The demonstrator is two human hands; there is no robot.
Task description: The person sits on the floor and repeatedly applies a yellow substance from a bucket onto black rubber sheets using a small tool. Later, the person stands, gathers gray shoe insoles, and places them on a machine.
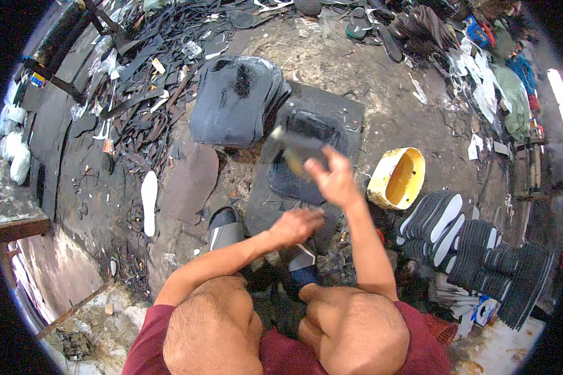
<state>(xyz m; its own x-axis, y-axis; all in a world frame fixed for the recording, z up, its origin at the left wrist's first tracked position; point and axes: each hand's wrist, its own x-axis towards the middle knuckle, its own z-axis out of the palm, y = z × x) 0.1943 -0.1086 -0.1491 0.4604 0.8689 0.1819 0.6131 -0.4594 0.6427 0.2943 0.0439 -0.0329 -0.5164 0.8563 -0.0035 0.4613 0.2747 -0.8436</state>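
A black rubber-like sheet [306, 182] with a glossy, wet-looking surface lies on a larger dark board [350, 115] in front of me. Over this sheet, my right hand [336, 178] is closed on a flat brush-like tool [297, 150], smeared by motion, with a pale end pointing up and left. My left hand [299, 226] hovers by the sheet's near edge, fingers loosely bent and apart from it, with nothing visible in them. Behind and left of the sheet stands a stack of similar black sheets [234, 103]. Right of my right hand sits a yellow container [388, 181], stained inside and out.
Several rows of shoe soles [444, 231] stand at the right. A white insole [149, 203] and a brown sheet [191, 181] lie on the left. Dark scraps [141, 112] cover the far left floor. My sandaled foot [225, 228] is close to the board.
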